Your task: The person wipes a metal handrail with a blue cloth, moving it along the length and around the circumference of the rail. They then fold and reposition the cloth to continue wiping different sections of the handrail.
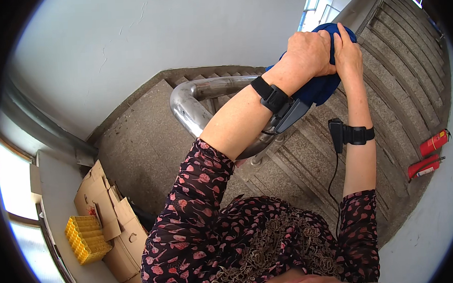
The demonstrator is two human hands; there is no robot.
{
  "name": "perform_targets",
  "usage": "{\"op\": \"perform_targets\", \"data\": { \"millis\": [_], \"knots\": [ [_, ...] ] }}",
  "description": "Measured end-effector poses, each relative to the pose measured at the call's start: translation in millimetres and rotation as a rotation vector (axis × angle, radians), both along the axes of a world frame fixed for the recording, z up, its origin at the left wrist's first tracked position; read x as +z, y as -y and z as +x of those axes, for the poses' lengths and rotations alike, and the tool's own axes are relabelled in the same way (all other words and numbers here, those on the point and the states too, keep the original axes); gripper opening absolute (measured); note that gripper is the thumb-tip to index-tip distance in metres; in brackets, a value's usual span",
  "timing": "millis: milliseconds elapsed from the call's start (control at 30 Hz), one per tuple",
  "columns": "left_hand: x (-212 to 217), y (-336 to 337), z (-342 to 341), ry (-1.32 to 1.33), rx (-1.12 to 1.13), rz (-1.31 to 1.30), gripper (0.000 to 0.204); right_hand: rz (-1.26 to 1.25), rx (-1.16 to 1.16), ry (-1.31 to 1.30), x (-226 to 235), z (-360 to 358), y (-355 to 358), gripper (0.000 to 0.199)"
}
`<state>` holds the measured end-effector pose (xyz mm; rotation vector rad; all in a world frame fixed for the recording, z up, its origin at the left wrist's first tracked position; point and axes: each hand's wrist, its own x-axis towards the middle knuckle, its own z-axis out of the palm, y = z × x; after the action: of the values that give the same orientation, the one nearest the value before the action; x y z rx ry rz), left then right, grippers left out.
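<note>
Two hands (307, 53) (349, 59), one blue cloth (317, 91)

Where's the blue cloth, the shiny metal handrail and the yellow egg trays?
Blue cloth (319, 89): head view, on its lower part.
Metal handrail (184, 104): head view, on its left bend.
Yellow egg trays (87, 239): head view, mid-stack.

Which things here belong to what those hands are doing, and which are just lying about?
Belongs:
blue cloth, with the left hand and right hand on it
steel handrail, probably, since it runs toward the cloth

Just about:
cardboard
yellow ridged stack
two red fire extinguishers
</note>
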<state>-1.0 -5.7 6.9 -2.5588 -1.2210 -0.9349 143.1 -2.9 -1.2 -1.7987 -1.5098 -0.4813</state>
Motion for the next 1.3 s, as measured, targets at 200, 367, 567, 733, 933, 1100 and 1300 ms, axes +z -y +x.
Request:
{"op": "perform_targets", "data": {
  "millis": [200,367,567,733,933,1100,1300],
  "knots": [
    [2,4,-3,-0.005,-0.016,0.046,0.06,-0.019,0.028,-0.014,-4,2,2,0.044],
    [1,6,2,-0.042,-0.026,0.002,0.057,-0.027,0.043,-0.028,-7,-1,6,0.044],
    [-12,0,12,0.023,-0.04,0.016,0.074,-0.019,0.056,-0.085,-11,-7,17,0.045],
    [-16,-2,13,0.034,-0.08,-0.041,0.086,-0.025,0.066,-0.078,-13,-11,23,0.048],
    [-13,3,7,0.037,-0.106,-0.098,0.093,-0.049,0.066,-0.124,-14,-15,27,0.05],
    [-15,3,2,0.017,-0.095,-0.118,0.098,0.083,0.075,0.062,-16,-13,23,0.048],
    [-16,1,-1,-0.03,-0.1,-0.131,0.107,0.111,0.077,0.166,-8,-8,11,0.047]
  ]
}}
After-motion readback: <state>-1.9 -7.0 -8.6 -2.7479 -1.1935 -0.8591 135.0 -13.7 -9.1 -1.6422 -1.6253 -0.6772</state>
